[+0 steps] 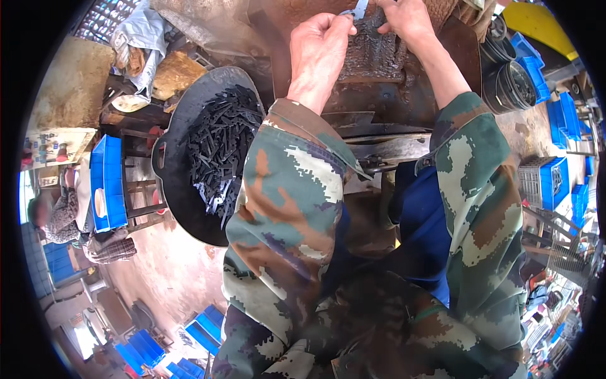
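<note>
My left hand (pixel 317 54) and my right hand (pixel 407 18) reach forward to the top of the picture, both in camouflage sleeves. Between their fingertips they pinch a small flat metal piece (pixel 356 11), held over a dark, greasy machine block (pixel 374 54). To my left a wide black pan (pixel 170 136) stands on a stool, heaped with several dark flat metal strips (pixel 221 148).
A rusty machine body (pixel 379 104) with a metal bar (pixel 391 148) lies just before my lap. Blue crates (pixel 106 183) stand at left, more blue crates (pixel 555 183) and black buckets (pixel 514 85) at right. Another person (pixel 63 215) sits at far left.
</note>
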Demonstrator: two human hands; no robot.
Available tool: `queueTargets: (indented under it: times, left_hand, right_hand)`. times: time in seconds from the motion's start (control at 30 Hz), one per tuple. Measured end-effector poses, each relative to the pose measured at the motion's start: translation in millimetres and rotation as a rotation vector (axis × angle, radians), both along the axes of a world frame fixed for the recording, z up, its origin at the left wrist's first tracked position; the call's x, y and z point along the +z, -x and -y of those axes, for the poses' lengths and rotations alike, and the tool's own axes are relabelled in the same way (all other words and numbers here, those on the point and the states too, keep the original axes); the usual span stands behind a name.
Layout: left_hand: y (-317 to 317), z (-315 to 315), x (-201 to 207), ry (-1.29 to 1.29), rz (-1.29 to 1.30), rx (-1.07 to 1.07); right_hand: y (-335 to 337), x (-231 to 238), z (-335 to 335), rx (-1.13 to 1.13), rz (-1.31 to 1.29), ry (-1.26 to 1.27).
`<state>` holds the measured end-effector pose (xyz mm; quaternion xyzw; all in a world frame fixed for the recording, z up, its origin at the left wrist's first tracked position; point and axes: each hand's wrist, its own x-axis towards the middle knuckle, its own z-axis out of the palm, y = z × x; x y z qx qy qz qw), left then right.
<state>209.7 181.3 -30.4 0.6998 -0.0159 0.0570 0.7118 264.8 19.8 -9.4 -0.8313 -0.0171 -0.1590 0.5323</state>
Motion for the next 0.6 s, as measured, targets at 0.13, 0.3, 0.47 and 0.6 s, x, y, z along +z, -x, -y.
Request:
queueTargets:
  times: [0.13,0.3,0.47,0.6]
  left_hand:
    - [-1.1,-0.9,-2.5,-0.025,0.052,0.004]
    - [0.0,0.2,-1.8,-0.033,0.045,0.002]
    - [1.1,1.3,-2.3,-0.064,0.043,0.015]
    - [-0.1,1.3,-3.2,-0.066,0.057,0.011]
  right_hand:
    - [2.3,1.5,-0.7,0.019,0.035,-0.004]
    - [0.7,2.9,-2.5,-0.025,-0.014,0.017]
    - [-1.1,-0.7,0.4,0.001,-0.009,0.001]
    - [-2.2,-1.9,0.6,0.009,0.003,0.005]
